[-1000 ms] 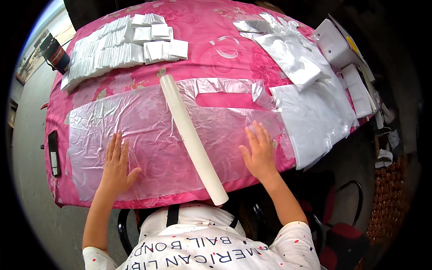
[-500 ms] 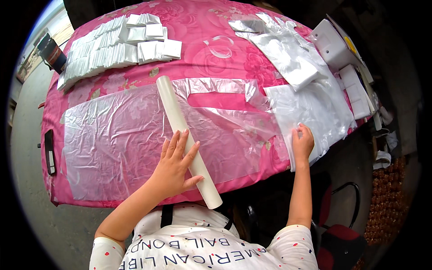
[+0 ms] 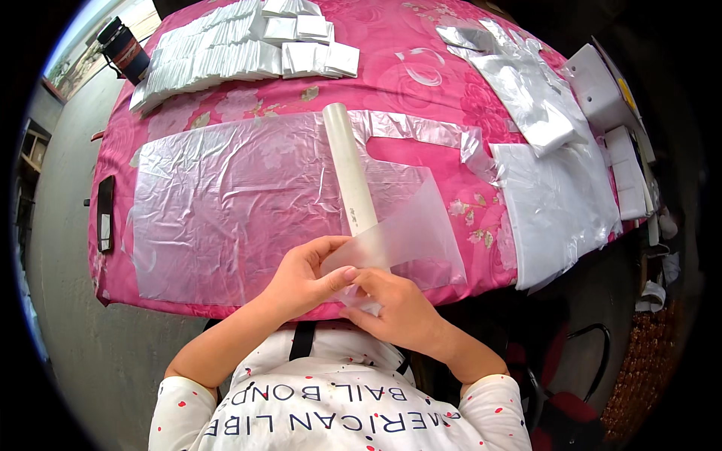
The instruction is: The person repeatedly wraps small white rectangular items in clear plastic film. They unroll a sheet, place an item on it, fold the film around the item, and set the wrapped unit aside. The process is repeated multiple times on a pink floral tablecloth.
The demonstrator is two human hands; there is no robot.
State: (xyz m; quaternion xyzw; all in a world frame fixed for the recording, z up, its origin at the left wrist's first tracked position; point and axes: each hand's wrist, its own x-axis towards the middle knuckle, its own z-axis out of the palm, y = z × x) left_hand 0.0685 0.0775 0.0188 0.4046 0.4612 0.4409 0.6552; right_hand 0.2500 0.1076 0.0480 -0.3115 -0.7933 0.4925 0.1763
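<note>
Translucent, creased plastic film (image 3: 233, 203), spread over the near side of the counter (image 3: 376, 83). Lies flat chiefly toward 10 o'clock of the fingers, but turns up right at them into a cloudy flap (image 3: 410, 218), over the near part of the white tube (image 3: 347, 173). On the left hand (image 3: 312, 274), fingers curled around the film's near edge, thumb in front, some tips hidden behind the plastic. On the right hand (image 3: 398, 308), fingers bent and pinching the same gathered film, close against the left thumb. From there, the tube stretches away to about 12 o'clock, far end bare, near end hidden. At 1 o'clock, a long opening showing pink cloth (image 3: 406, 152). Farther off at 11, rows of white folded packets (image 3: 218, 52), beside a dark flask (image 3: 124, 49). At 2, a flat white plastic pile (image 3: 553, 218), well apart from the fingers.
</note>
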